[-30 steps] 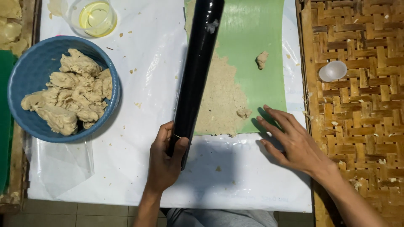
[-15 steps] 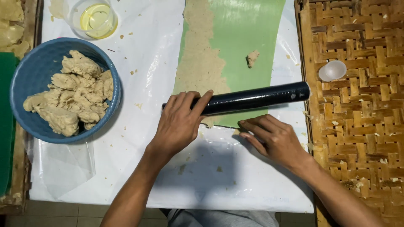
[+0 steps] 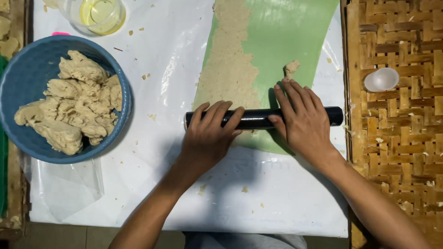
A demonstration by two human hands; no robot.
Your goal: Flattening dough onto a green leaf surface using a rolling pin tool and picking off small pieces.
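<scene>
A black rolling pin lies crosswise over the near end of a green sheet. My left hand rests flat on its left part, fingers spread forward. My right hand presses flat on its right part, fingertips reaching a small dough lump. A strip of flattened beige dough runs up the sheet's left side, beyond the pin.
A blue bowl heaped with raw dough stands at the left. A glass of yellow oil sits at the top left. White plastic covers the table. A woven mat with a small white cup lies at the right.
The pin turned from lengthwise to crosswise over the sheet. My left hand shifted from its end onto its top, and my right hand came off the sheet onto the pin.
</scene>
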